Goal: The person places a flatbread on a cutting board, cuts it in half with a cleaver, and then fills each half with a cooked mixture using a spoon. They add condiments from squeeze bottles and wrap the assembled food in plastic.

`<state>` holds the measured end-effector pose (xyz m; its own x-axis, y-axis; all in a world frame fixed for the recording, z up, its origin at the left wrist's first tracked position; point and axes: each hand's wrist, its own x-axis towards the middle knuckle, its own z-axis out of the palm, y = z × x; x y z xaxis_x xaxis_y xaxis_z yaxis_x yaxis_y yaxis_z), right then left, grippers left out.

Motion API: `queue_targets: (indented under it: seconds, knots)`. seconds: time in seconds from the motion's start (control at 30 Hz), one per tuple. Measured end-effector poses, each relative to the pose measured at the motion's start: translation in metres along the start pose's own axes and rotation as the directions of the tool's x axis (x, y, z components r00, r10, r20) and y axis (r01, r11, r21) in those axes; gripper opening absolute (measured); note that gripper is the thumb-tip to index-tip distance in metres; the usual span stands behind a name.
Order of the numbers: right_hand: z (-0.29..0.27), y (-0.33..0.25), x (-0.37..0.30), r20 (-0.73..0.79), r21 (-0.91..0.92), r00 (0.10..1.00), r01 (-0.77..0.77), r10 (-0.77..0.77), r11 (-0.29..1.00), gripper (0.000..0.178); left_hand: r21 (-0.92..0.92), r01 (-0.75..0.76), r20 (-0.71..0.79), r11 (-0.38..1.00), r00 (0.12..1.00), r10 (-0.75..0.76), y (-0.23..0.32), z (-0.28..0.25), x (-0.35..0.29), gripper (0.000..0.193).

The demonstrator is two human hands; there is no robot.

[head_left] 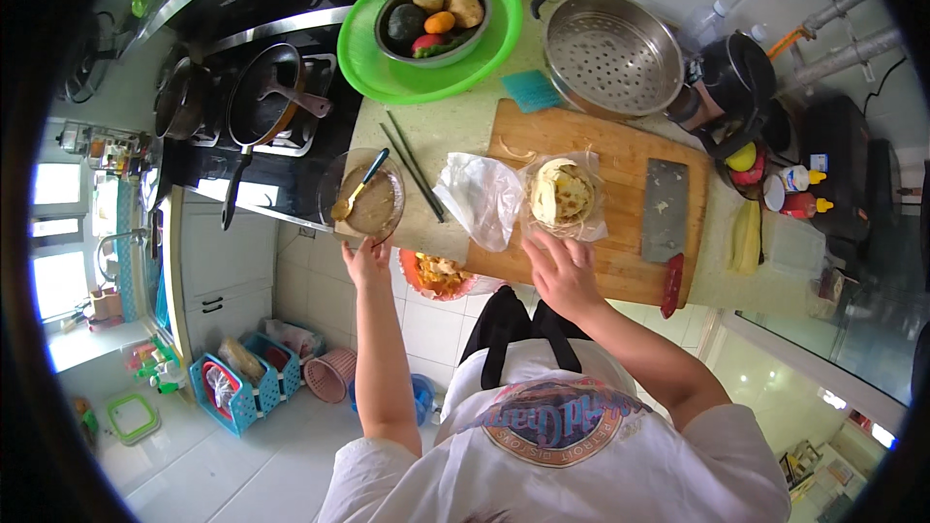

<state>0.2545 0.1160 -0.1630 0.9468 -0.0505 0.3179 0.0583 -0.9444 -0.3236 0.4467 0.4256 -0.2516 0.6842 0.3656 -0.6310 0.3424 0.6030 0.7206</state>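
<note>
White shirt [581,489]: chest print [557,421] carries the only lettering that can be made out, and only in part. Large, slanted letters run across a blue-and-red emblem; a second line, in smaller capitals, follows the curved lower edge of its round badge. Folds in the cloth distort some characters.

White bottle [795,179] with a yellow tip, right side of the surface [712,250]: printed marks, too small to read. Red bottle [799,205] beside it: marking unclear. Black box [841,150] behind: small pale label [820,162], illegible.
</note>
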Motion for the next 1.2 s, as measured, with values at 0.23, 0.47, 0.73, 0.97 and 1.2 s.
queue_targets:
  seconds: [0.23,0.47,0.73,0.97,1.2]
  knots:
    - [-0.045,0.029,-0.051,-0.16,0.07,0.949,-0.264,0.272,0.962,0.045,0.556,-0.262,-0.108,0.789,0.918,0.382,-0.017,0.009,-0.049,0.07]
    - [-0.152,0.176,-0.127,-0.729,0.245,0.296,-0.729,0.617,0.639,0.06,0.422,-0.873,0.788,0.245,0.486,0.377,-0.034,0.05,-0.165,0.019]
    - [-0.208,0.42,-0.215,-0.761,0.337,0.043,-0.826,0.647,0.451,0.081,0.015,-0.969,0.879,-0.246,-0.105,0.465,-0.025,0.131,-0.283,0.052]
    - [-0.194,0.522,-0.195,-0.554,0.125,0.031,-0.985,0.832,0.12,0.096,0.17,-0.963,0.801,-0.209,0.011,0.599,-0.018,0.122,-0.299,0.053]
    - [-0.182,0.558,-0.203,-0.511,0.46,0.011,-0.842,0.86,0.283,0.076,0.369,-0.926,0.721,-0.084,0.228,0.655,-0.015,0.103,-0.31,0.056]
